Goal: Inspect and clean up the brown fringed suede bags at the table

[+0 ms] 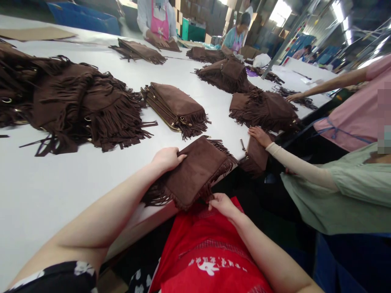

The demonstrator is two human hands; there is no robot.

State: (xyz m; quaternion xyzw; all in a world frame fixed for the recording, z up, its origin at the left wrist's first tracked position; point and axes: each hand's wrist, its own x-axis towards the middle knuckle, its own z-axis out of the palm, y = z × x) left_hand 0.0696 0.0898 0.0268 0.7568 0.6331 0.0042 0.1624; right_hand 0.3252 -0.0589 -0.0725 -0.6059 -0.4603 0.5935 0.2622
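Note:
A brown fringed bag (197,169) lies flat at the table's front edge, its near corner reaching past the edge toward my red apron. My left hand (169,159) grips its left side, thumb on top and the other fingers hidden. At the near right corner, my right hand (222,204) pinches the fringe between thumb and fingers. Just beyond is a stack of similar brown bags (177,106) with gold zippers and fringe.
A large pile of brown fringed bags (70,97) covers the left of the white table (33,191). More bags (262,108) lie at the right. A co-worker's hand (259,137) rests on another bag (255,154) close by on my right. Other people stand around the table.

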